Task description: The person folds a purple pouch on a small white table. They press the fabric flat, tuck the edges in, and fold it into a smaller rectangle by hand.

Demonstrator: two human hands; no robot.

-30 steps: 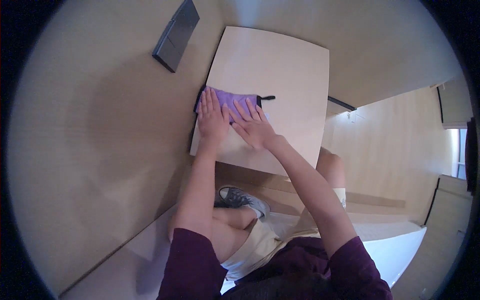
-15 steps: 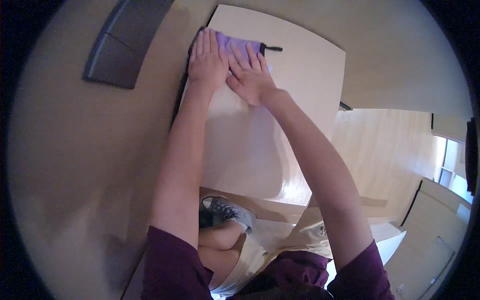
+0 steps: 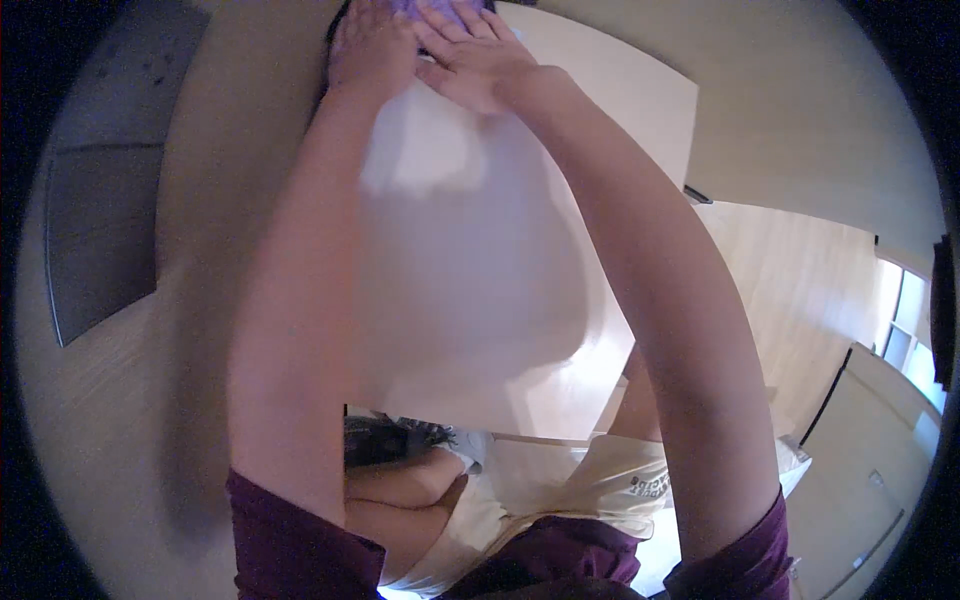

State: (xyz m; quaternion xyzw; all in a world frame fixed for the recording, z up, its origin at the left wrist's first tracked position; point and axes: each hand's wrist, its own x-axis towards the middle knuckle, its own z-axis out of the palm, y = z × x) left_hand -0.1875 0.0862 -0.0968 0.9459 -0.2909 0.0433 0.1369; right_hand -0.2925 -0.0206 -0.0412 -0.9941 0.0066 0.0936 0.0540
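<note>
A purple piece of cloth (image 3: 407, 10) with dark edging lies at the far end of the pale wooden board-like top (image 3: 620, 110), cut off by the upper edge of the view. My left hand (image 3: 372, 48) rests flat on its left side, fingers stretched forward. Beside it, my right hand (image 3: 478, 68) lies palm down with fingers spread over the cloth. Neither hand wraps round anything; both press on the cloth from above. Much of the cloth is hidden beneath the fingers.
On the left is a wood-coloured surface with a dark grey panel (image 3: 105, 235). My bent leg and a shoe (image 3: 465, 448) are below the near edge of the top. A light cabinet-like piece (image 3: 870, 470) and a bright window (image 3: 905, 320) appear at the right.
Both hands and the cloth now sit higher in the view, toward the far edge, with my arms stretched farther. The view has shifted, and the dark panel appears lower and farther left.
</note>
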